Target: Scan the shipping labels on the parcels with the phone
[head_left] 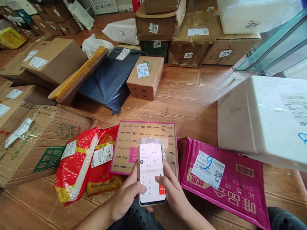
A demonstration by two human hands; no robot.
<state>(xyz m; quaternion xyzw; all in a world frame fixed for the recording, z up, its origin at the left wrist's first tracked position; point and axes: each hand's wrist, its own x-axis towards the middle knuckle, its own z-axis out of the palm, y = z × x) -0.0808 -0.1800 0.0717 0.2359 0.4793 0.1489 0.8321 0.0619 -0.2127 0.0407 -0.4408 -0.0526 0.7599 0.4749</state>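
Observation:
A smartphone (152,198) lies between my two hands at the lower middle, its lit screen showing a number keypad with a red key. My left hand (129,191) is wrapped round the phone's left side, its thumb over the screen's lower left. From the right, my right hand (171,188) grips the other edge, with its thumb over the right of the keypad. Just beyond the phone is a brown cardboard box (129,143) with pink edges and printed brand names; the phone hides part of it. A magenta parcel (244,179) with a white label lies right of my hands.
Two red-and-yellow bags (76,163) lie at the left beside a large taped carton (48,127). A white foam box (240,111) stands at the right. Farther off are a dark blue parcel (107,80), a small carton (146,83) and stacked numbered boxes (155,32). A dark perforated shoe (136,217) shows below.

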